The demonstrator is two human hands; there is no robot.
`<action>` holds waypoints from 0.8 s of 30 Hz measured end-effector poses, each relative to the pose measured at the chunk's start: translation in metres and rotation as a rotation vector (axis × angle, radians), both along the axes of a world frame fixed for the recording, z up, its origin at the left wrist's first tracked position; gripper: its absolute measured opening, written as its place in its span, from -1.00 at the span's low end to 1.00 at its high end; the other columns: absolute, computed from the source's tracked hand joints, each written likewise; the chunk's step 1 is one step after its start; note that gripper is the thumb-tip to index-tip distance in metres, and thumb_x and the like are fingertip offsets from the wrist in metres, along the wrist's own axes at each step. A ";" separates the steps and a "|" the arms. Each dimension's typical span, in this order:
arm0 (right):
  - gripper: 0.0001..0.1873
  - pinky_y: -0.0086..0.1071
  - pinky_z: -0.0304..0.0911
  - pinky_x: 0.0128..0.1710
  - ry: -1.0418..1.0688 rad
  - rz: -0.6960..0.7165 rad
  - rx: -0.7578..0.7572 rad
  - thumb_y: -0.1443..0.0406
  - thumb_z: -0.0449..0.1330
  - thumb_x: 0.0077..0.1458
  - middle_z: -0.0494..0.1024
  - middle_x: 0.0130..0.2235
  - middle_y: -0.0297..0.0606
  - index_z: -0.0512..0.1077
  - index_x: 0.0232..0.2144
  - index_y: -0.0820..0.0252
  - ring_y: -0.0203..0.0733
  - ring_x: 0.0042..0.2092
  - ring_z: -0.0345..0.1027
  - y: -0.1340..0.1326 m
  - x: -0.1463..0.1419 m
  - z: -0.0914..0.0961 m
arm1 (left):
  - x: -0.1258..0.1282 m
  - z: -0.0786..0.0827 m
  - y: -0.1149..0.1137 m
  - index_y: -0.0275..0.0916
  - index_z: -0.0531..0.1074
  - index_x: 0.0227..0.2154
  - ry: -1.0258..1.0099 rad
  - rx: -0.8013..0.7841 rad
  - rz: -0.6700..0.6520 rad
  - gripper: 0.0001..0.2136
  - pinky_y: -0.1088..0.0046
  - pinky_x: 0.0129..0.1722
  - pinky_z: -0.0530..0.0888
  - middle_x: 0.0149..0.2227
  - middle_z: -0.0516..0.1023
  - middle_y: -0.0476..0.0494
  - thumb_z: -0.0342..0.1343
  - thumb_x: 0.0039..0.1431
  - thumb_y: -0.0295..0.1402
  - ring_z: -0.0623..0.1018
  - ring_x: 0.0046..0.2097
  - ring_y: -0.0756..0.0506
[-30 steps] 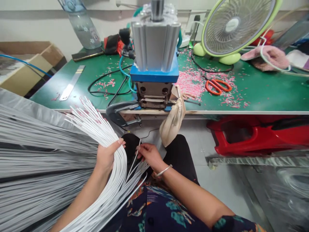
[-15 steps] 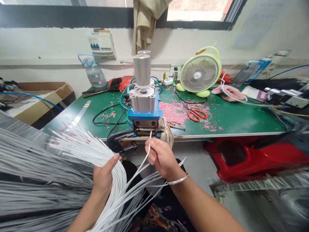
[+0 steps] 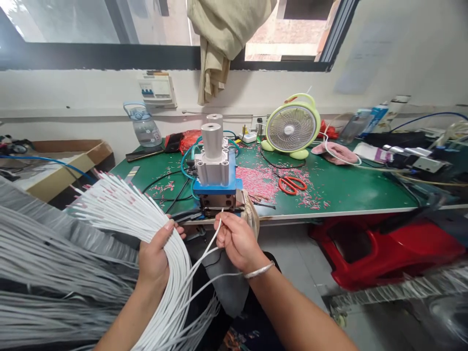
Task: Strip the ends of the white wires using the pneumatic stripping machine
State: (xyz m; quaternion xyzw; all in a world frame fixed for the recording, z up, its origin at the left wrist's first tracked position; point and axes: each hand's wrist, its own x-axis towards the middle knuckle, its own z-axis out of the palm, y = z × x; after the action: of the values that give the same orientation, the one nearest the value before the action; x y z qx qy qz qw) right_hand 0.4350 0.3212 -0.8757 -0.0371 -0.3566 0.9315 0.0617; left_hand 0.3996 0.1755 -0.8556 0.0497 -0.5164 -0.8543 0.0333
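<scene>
My left hand is wrapped round a thick bundle of white cables, whose far ends carry pink and red tips fanned out to the left. Between the thumb and fingers of my right hand is a single white cable. Its tip points into the low front opening of a pneumatic press with a blue plate and silver cylinders, at the table's front edge. Whether the tip touches the press inside, I cannot tell. A few more white cables run from the bundle toward my right hand.
Pink and red scraps cover the green table beside the press. Orange-handled scissors lie among them, before a green fan. A water bottle stands back left. A red plastic stool is under the table at right.
The view has tilted up a little. My right hand keeps its cable at the press opening, and fewer loose cables now trail beneath that wrist. My left hand still grips the bundle.
</scene>
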 end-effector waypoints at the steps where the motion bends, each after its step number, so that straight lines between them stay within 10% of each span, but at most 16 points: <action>1: -0.78 -0.56 0.06 -0.74 0.027 0.020 0.006 0.20 0.15 -0.06 0.31 -0.55 -0.38 0.30 -0.47 0.28 -0.49 -0.67 0.06 0.000 0.001 -0.002 | 0.000 -0.002 -0.002 -0.23 0.42 -0.41 -0.030 0.010 -0.021 -0.78 0.54 -0.49 0.44 -0.56 0.47 0.09 0.21 -0.23 -0.42 0.47 -0.53 0.05; 11: -0.74 -0.55 0.08 -0.70 0.152 0.239 0.144 0.14 0.10 0.00 0.32 -0.52 -0.36 0.30 -0.45 0.26 -0.49 -0.66 0.06 0.005 0.024 -0.024 | 0.021 -0.034 -0.009 -0.25 0.32 -0.51 -0.082 -0.083 -0.374 -0.74 0.51 -0.41 0.39 -0.51 0.43 0.07 0.27 -0.32 -0.48 0.48 -0.44 0.01; 17: -0.82 -0.37 0.27 -0.36 0.157 0.213 0.113 0.24 0.12 -0.02 0.37 -0.42 -0.27 0.35 -0.48 0.29 -0.34 -0.43 0.28 0.002 0.023 -0.023 | 0.027 -0.040 -0.005 -0.29 0.35 -0.54 -0.007 -0.256 -0.287 -0.72 0.46 -0.44 0.35 -0.57 0.45 0.00 0.30 -0.41 -0.41 0.43 -0.53 -0.01; 24: -0.73 -0.49 0.15 -0.51 0.120 0.036 0.759 0.20 0.09 0.01 0.38 -0.47 -0.29 0.48 -0.35 0.26 -0.40 -0.54 0.19 -0.019 0.023 -0.016 | 0.017 -0.028 -0.001 -0.33 0.38 -0.51 0.049 -0.335 -0.297 -0.80 0.43 -0.38 0.35 -0.50 0.45 -0.02 0.24 -0.25 -0.39 0.42 -0.45 -0.03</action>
State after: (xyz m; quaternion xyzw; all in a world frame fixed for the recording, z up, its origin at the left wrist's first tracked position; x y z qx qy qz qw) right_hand 0.4585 0.3026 -0.8919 0.0491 -0.6724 0.7347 0.0755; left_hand 0.4167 0.1746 -0.8837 -0.0539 -0.6518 -0.7530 -0.0723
